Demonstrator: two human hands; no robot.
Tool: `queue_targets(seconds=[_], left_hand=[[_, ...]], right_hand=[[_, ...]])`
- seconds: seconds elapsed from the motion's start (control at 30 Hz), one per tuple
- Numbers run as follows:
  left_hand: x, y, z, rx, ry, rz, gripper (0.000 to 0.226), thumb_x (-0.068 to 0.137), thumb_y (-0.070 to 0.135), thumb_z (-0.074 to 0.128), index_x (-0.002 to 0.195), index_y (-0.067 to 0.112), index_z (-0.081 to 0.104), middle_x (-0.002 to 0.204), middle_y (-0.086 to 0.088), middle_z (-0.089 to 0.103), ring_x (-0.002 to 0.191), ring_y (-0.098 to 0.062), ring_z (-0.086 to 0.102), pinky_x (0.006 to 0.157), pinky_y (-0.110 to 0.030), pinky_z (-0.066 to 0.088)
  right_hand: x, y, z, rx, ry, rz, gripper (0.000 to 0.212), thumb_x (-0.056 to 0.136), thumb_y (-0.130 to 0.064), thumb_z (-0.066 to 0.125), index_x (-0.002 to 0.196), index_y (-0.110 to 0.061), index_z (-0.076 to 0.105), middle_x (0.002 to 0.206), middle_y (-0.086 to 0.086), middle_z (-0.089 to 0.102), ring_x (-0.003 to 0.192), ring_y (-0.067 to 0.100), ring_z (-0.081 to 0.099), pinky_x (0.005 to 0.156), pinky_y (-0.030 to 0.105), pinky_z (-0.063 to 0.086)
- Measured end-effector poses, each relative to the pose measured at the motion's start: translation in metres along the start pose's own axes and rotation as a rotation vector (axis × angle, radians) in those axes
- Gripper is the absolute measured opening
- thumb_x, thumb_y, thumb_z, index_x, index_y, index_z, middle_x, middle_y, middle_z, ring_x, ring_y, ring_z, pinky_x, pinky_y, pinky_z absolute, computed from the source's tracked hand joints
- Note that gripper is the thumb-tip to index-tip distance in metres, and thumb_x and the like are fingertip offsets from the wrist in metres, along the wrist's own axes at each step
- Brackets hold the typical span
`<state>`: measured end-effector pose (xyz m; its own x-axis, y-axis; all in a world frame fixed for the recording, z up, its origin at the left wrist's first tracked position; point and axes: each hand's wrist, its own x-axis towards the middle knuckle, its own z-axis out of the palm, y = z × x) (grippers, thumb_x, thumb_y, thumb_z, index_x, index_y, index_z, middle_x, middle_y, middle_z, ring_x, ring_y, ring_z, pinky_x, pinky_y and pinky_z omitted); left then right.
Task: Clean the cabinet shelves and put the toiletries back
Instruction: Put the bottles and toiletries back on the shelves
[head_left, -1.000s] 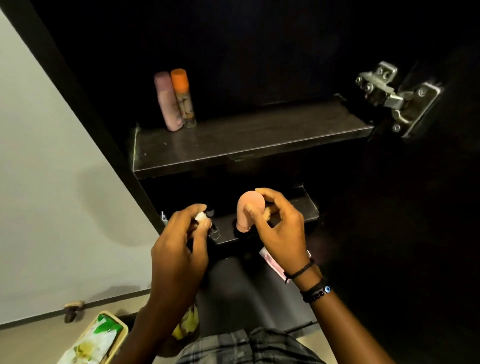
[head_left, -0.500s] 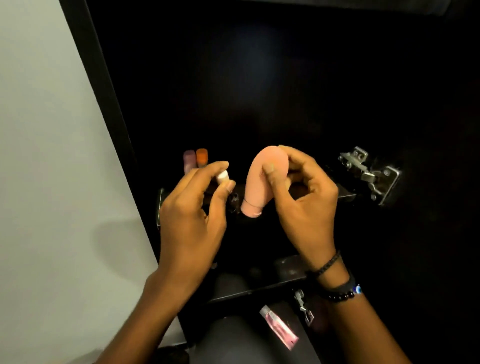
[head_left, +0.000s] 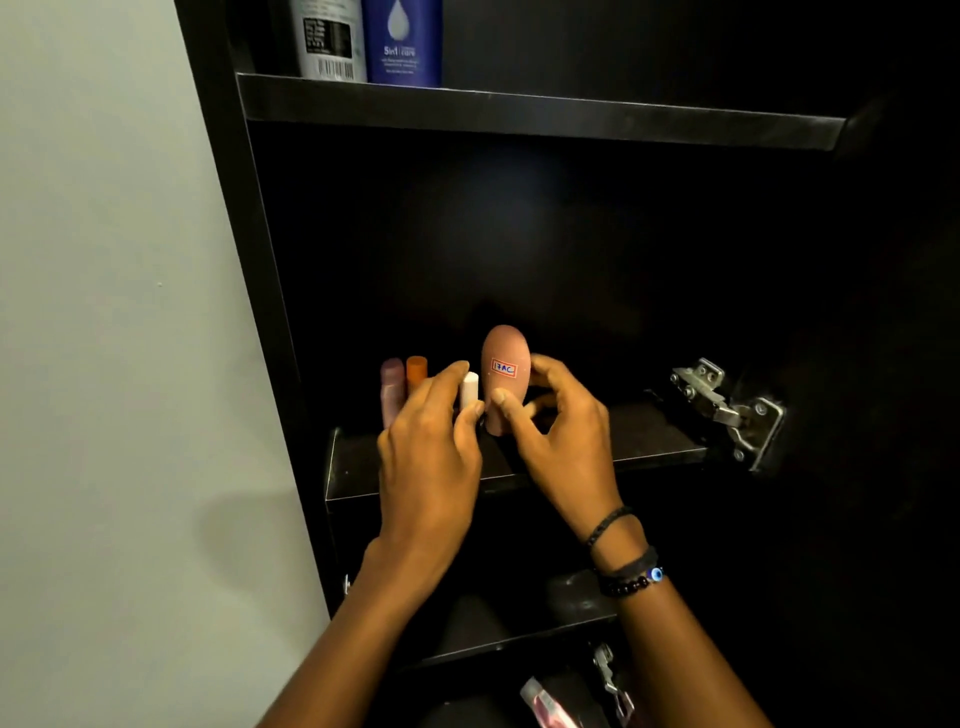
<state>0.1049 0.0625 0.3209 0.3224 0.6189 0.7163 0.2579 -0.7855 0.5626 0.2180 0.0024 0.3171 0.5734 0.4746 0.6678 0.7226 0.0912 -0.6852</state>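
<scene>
A pink rounded bottle (head_left: 504, 374) with a small red-framed label stands upright on the middle shelf (head_left: 649, 439) of a black cabinet. My right hand (head_left: 556, 431) holds it, thumb on its front and fingers curled behind. My left hand (head_left: 431, 447) pinches a small white stick (head_left: 469, 391) just left of the bottle. Behind my left fingers, a mauve tube (head_left: 392, 389) and an orange-capped tube (head_left: 416, 371) stand at the shelf's left end.
On the upper shelf (head_left: 519, 111) stand a grey bottle (head_left: 327, 39) and a blue bottle (head_left: 402, 41). A metal hinge (head_left: 727, 410) juts out at the right. A lower shelf (head_left: 519, 642) and a pink sachet (head_left: 540, 701) lie below. A pale wall (head_left: 104, 312) fills the left.
Both hands rose from the lower shelf to the middle shelf. The pink bottle went from tilted in my right hand to upright on the shelf; the white stick moved in beside it.
</scene>
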Motion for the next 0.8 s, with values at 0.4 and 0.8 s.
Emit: queue_targets(seconds=[0.4, 0.8], left_hand=[[-0.014, 0.002, 0.004, -0.075, 0.049, -0.026, 0.031, 0.083, 0.010, 0.069, 0.109, 0.013, 0.053, 0.104, 0.012, 0.046, 0.092, -0.001, 0.053, 0.075, -0.020, 0.054], [-0.062, 0.000, -0.002, -0.019, 0.007, 0.189, 0.014, 0.086, 0.012, 0.066, 0.098, 0.008, 0.063, 0.099, -0.003, 0.061, 0.097, -0.019, 0.053, 0.087, -0.023, 0.040]], right_hand=[[-0.007, 0.004, 0.001, 0.008, -0.039, 0.030, 0.032, 0.084, -0.028, 0.070, 0.114, -0.023, 0.061, 0.094, -0.012, 0.068, 0.073, 0.007, 0.066, 0.068, 0.029, 0.058], [-0.084, 0.008, -0.024, 0.055, 0.301, -0.015, 0.025, 0.082, -0.016, 0.073, 0.106, -0.014, 0.067, 0.100, -0.005, 0.064, 0.094, 0.018, 0.061, 0.078, 0.027, 0.050]])
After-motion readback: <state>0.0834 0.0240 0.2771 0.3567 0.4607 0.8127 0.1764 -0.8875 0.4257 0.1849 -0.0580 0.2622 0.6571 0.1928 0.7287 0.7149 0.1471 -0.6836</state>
